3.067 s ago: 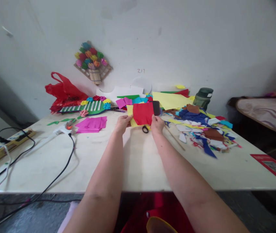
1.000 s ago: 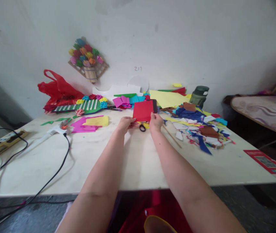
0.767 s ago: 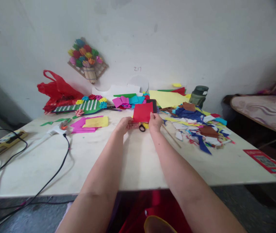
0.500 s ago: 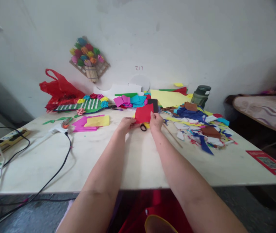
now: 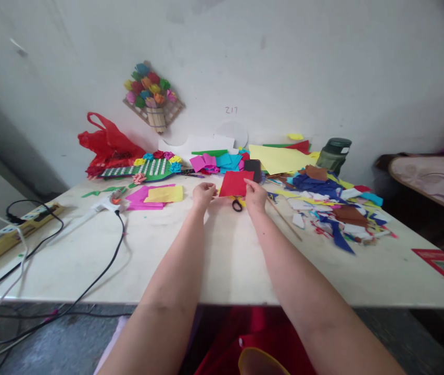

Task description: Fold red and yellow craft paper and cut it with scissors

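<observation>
A red sheet of paper (image 5: 236, 184) is in front of me near the middle of the table. My right hand (image 5: 256, 197) pinches its right edge between thumb and fingers. Just off the paper's left edge is my left hand (image 5: 203, 196), its fingers pressed together; whatever may be in them is too small to make out. Below the red paper shows a black loop handle (image 5: 237, 205), apparently of scissors, the rest hidden. Beside my right hand lies a thin wooden stick (image 5: 285, 221). A dark phone-like object (image 5: 252, 169) lies behind the paper.
Paper scraps (image 5: 346, 213) are heaped at right, near a green bottle (image 5: 334, 155). Left are yellow paper (image 5: 164, 194) over pink sheets, a white glue gun (image 5: 104, 202) with its cord, and a power strip (image 5: 18, 234). Behind stand a red bag (image 5: 108, 140) and a decorated green board (image 5: 147, 170).
My left hand has come away from the red paper's lower left corner to a spot just left of it. The right hand keeps its grip. The whole view has shifted slightly.
</observation>
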Motion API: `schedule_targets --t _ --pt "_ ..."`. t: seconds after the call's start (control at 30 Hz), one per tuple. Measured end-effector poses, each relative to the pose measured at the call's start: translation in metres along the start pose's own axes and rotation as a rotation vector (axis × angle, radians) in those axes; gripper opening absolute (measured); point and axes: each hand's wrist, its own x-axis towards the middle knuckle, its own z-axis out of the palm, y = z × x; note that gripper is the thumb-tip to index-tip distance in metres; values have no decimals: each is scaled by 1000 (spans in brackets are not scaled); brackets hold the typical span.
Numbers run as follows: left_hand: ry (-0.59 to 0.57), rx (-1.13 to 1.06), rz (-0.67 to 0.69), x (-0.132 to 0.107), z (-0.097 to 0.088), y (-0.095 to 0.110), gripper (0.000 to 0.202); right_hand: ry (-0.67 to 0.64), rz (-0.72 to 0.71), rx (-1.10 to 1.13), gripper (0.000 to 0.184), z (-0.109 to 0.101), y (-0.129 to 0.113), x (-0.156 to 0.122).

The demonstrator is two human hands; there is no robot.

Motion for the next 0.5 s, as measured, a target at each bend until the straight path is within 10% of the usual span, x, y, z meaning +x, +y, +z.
schedule_targets --t 0.1,0.2,0.5 --pt "302 618 10 1 -6 -1 38 6 6 -9 35 1 0 -1" --pt "340 943 -54 1 -9 -8 66 22 17 -29 36 2 1 -1" --pt "279 1009 -299 10 -17 -27 89 16 48 -122 39 -1 0 -1"
